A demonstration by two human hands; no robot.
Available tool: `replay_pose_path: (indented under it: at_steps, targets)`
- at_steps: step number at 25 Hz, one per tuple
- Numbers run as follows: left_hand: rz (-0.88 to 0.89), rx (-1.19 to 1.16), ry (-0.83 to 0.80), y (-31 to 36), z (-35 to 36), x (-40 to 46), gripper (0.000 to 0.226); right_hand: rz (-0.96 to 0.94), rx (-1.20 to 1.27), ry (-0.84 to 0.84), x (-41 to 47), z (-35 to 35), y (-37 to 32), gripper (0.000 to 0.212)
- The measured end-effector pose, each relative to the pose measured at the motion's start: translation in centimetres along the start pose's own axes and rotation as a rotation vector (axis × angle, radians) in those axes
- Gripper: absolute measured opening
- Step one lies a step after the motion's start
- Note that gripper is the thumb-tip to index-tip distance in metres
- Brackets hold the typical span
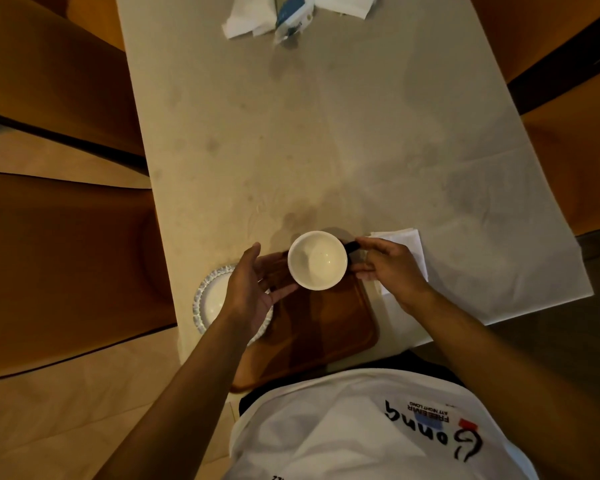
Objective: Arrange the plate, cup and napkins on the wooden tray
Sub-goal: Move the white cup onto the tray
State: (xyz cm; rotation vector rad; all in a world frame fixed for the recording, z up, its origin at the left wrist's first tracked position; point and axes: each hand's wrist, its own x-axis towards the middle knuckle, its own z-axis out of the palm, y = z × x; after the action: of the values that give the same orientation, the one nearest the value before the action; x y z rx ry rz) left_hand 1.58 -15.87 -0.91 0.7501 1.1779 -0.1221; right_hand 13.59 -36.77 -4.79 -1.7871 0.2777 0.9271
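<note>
Pale table (326, 133), dim light. Right hand (392, 268) pinches cup (316, 260) handle above wooden tray (319, 327) far edge. Left hand (253, 289) open, empty, beside cup. Plate (210, 299), napkins (409, 244) off tray. Next, judged: lower cup level.

White shirt (343, 427), seen upside down from the wearer's view: large black script reading roughly "Gonng", last letters uncertain; beside it small black print "FREEMIR" over a smaller line, apparently "ATT NIGHT LONG", blurred; a red patch by the big initial; a further cut-off line at the shirt's lower edge, unreadable; blue-and-white packet (293, 13) at the table's far edge, print too small to read.
</note>
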Motion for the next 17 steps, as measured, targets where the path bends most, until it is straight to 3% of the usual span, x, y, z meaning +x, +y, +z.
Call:
replay_pose_path:
  at_steps: [4,9,15,17]
  targets:
    - [0.013,0.028,-0.015,-0.1,0.0,0.0,0.049,0.001,-0.008,0.003,-0.3,0.0,-0.2,0.034]
    - [-0.070,0.213,0.217,-3.3,0.2,0.0,0.029,-0.024,-0.129,0.144,-0.9,-1.3,0.7,0.025]
    - [-0.206,0.345,-0.068,-7.7,3.3,-2.1,0.026,-0.041,-0.383,0.380,-1.6,-4.8,3.1,0.022]
    - [-0.197,0.358,-0.165,-8.6,4.7,-2.4,0.024,-0.019,-0.472,0.404,-1.4,-5.7,3.9,0.030]
